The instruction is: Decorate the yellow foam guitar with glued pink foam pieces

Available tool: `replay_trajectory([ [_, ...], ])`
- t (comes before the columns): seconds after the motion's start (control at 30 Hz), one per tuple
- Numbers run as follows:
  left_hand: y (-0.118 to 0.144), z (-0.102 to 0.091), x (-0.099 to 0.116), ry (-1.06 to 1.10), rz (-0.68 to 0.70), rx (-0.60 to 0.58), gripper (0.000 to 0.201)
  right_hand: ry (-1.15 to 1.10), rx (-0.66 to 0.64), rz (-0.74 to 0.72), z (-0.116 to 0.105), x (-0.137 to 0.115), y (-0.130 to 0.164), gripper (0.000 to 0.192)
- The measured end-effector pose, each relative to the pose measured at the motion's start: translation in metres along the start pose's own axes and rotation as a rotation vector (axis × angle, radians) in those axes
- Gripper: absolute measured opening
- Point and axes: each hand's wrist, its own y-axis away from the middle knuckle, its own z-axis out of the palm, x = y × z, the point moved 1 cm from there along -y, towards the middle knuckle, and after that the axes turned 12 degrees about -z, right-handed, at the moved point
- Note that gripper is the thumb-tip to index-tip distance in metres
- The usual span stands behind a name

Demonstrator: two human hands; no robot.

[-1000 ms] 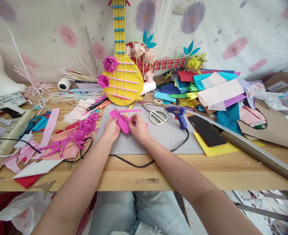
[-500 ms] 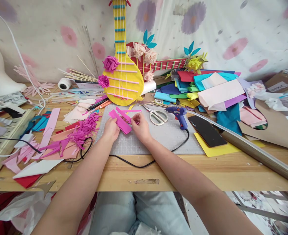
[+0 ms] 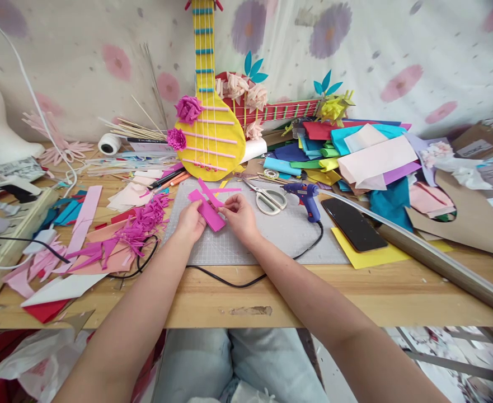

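Both forearms reach forward over the counter [image 3: 355,291] edge; the left hand [image 3: 190,221] and right hand [image 3: 240,215], fingers curled, pinch a folded pink strip [image 3: 209,211] between them just above the grey mat [image 3: 280,235]

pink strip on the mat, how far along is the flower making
Done: two pink flowers sit on the yellow guitar, and a heap of fringed pink cuttings lies left of the mat. In hand: the left hand and right hand each grip the folded pink strip, which looks unfringed and unrolled. Left, probably: cutting with the scissors, gluing with the glue gun.
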Motion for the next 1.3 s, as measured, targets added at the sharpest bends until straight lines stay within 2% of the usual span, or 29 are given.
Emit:
replay_trajectory([
  [0.2, 0.001, 0.000, 0.000, -0.025, -0.009, -0.066, 0.016, 0.106, 0.027, 0.006, -0.007, -0.002, -0.003, 0.026],
  [0.4, -0.003, -0.005, 0.000, -0.118, 0.027, -0.118, 0.013, 0.090, 0.005, 0.005, -0.006, 0.002, -0.004, 0.034],
  [0.57, -0.005, -0.007, -0.002, -0.161, 0.068, -0.203, 0.016, -0.030, 0.018, 0.113, -0.003, 0.002, -0.005, 0.034],
  [0.73, -0.005, -0.007, -0.004, -0.142, 0.055, -0.172, 0.010, -0.272, -0.015, 0.205, 0.002, -0.002, -0.004, 0.040],
  [0.87, -0.007, -0.007, -0.003, -0.110, 0.048, -0.150, 0.008, -0.330, -0.072, 0.185, 0.002, -0.003, -0.002, 0.044],
  [0.97, -0.007, -0.007, -0.003, -0.074, 0.074, -0.134, 0.011, -0.158, -0.091, 0.100, 0.000, -0.006, 0.001, 0.042],
  [1.1, -0.006, -0.006, -0.004, -0.103, 0.183, -0.085, 0.021, 0.277, -0.097, -0.194, 0.000, -0.014, 0.007, 0.039],
  [1.17, -0.005, -0.005, -0.005, -0.149, 0.269, -0.064, 0.029, 0.413, -0.103, -0.295, 0.002, -0.017, 0.010, 0.034],
  [1.23, -0.005, -0.005, -0.007, -0.185, 0.339, -0.043, 0.036, 0.439, -0.102, -0.310, 0.004, -0.019, 0.011, 0.027],
  [1.3, -0.006, -0.005, -0.008, -0.200, 0.360, -0.035, 0.038, 0.382, -0.091, -0.249, 0.005, -0.017, 0.010, 0.024],
])
